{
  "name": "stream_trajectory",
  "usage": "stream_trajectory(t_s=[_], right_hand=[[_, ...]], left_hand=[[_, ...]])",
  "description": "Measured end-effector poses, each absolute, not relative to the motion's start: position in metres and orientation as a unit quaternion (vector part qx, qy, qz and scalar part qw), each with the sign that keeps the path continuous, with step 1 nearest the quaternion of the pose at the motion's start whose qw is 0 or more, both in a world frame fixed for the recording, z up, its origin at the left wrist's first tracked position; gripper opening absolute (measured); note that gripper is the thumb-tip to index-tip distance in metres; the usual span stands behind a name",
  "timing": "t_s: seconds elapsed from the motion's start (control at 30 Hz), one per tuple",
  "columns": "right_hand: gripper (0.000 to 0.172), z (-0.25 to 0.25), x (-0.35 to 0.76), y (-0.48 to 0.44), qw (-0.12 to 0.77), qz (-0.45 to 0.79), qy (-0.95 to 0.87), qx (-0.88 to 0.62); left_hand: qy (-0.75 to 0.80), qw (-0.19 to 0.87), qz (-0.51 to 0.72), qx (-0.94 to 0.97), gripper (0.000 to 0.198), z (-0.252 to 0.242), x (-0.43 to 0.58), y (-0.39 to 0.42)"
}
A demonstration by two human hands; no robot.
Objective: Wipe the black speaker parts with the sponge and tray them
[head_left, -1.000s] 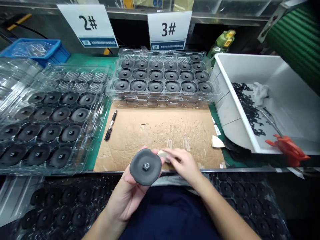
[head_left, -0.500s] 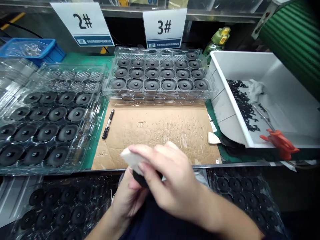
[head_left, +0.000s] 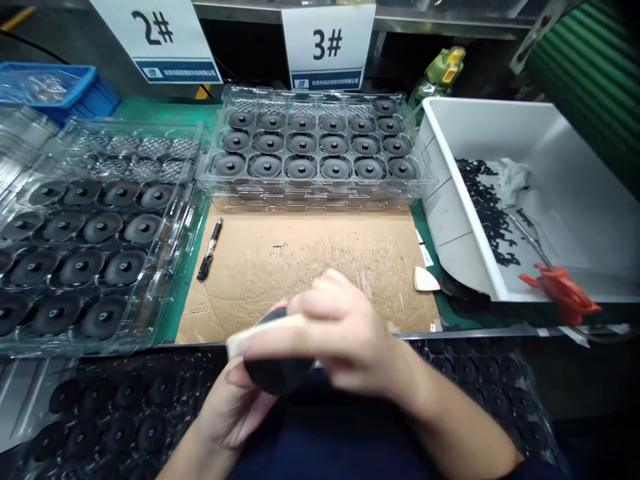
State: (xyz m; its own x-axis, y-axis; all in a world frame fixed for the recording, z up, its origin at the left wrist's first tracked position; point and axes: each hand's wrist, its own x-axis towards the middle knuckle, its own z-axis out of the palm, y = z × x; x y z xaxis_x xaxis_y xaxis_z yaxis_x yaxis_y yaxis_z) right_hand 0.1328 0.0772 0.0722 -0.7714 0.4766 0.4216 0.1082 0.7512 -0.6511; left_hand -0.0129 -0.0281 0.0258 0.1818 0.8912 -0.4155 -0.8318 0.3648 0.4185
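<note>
My left hand holds a round black rubber disc from below, at the front edge of the bench. My right hand lies over the disc with its fingers closed on a small pale scraper-like piece, whose tip pokes out to the left. The right hand hides most of the disc, and both hands are blurred by motion. A brown cardboard sheet lies on the bench just beyond the hands.
Clear blister trays of black discs stand at the left and at the back under the 3# sign. A black pen lies on the cardboard's left edge. A white bin with black trimmings and orange-handled snips is at right. A pale wedge lies nearby.
My right hand came across from the right with the pale piece and now covers the disc. The disc, seen face-up a second ago, has dropped lower and is mostly hidden.
</note>
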Motion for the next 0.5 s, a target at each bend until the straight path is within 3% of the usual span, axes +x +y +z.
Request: stream_trajectory(t_s=[0.17, 0.33, 0.5], right_hand=[[0.032, 0.016, 0.146, 0.081, 0.296, 0.395, -0.766, -0.411], [0.028, -0.039, 0.156, 0.055, 0.218, 0.467, -0.762, -0.393], [0.035, 0.011, 0.157, 0.069, 0.265, 0.468, -0.721, -0.438]], left_hand=[[0.271, 0.773, 0.572, 0.049, 0.049, 0.031, -0.026, -0.025], [0.270, 0.786, 0.556, 0.029, 0.054, 0.031, -0.027, -0.015], [0.268, 0.798, 0.539, 0.029, 0.056, 0.032, -0.022, -0.008]])
